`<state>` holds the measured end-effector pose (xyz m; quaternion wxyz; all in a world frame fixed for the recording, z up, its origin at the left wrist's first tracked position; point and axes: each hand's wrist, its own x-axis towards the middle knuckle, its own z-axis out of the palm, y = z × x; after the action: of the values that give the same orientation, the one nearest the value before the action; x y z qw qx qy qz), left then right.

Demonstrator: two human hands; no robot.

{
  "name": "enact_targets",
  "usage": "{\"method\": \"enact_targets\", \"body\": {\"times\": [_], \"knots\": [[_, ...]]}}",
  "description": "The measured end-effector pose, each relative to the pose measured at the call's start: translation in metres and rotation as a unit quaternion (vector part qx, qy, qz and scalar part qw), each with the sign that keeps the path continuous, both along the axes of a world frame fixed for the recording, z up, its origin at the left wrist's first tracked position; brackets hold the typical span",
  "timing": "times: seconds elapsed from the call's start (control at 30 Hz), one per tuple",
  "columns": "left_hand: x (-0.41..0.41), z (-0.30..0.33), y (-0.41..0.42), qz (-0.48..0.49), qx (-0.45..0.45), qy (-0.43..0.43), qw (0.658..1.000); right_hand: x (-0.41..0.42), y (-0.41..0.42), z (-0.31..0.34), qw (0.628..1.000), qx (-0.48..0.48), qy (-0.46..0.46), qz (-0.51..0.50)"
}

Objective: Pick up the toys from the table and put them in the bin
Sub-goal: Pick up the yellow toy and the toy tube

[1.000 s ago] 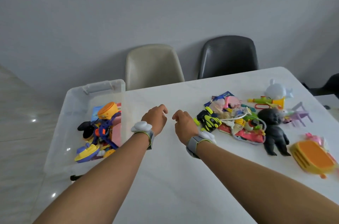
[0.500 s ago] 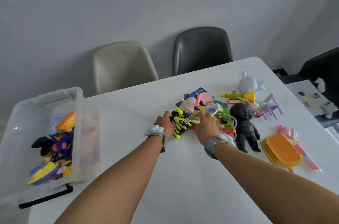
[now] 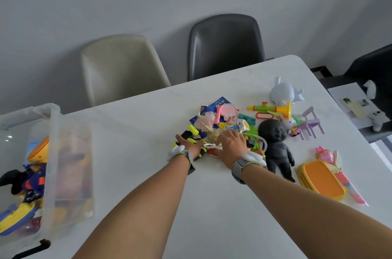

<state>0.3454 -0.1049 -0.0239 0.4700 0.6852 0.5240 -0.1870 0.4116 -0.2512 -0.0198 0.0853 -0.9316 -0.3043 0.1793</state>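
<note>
— Whereas a second ago both hands hung over bare table (image 3: 148, 123), where are they now?
— In the toy pile (image 3: 224, 118). The left hand (image 3: 192, 145) grips the black-and-yellow toy (image 3: 192, 132); the right hand (image 3: 232, 145) lies curled on the pile, its hold perhaps hidden.
— The bin (image 3: 53, 152)?
— Far left, holding toys.
</note>
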Motion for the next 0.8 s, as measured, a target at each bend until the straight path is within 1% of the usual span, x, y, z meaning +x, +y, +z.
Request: {"method": "enact_targets", "body": {"times": [0.1,0.17,0.27,0.3,0.33,0.43,0.5,0.67,0.8], "knots": [[0.006,-0.006,0.005,0.064,-0.025,-0.024,0.997,0.005,0.007,-0.012,0.999,-0.039,0.013,0.015],[0.006,-0.007,0.007,0.047,-0.011,-0.02,0.999,0.002,0.007,-0.019,0.998,-0.055,0.017,0.013],[0.006,-0.011,0.007,0.044,-0.025,-0.024,0.998,-0.001,0.007,-0.028,0.998,-0.068,-0.005,0.019],[0.004,-0.011,0.01,0.045,-0.01,-0.017,0.999,-0.002,0.008,-0.029,0.997,-0.07,-0.013,0.018],[0.002,-0.01,0.013,0.033,0.024,-0.002,0.999,-0.002,0.008,-0.029,0.997,-0.067,-0.021,0.015],[-0.009,-0.008,0.03,-0.013,0.147,0.064,0.987,-0.003,0.009,-0.027,0.998,-0.048,-0.042,-0.004],[-0.02,-0.007,0.045,-0.02,0.184,0.086,0.979,-0.004,0.011,-0.023,0.998,-0.017,-0.054,-0.021],[-0.046,-0.011,0.074,-0.012,0.181,0.113,0.977,-0.018,0.022,-0.003,0.989,0.123,-0.076,-0.036],[-0.061,-0.006,0.074,-0.027,0.202,0.123,0.971,-0.044,0.029,0.012,0.99,0.124,-0.069,-0.01]]}}
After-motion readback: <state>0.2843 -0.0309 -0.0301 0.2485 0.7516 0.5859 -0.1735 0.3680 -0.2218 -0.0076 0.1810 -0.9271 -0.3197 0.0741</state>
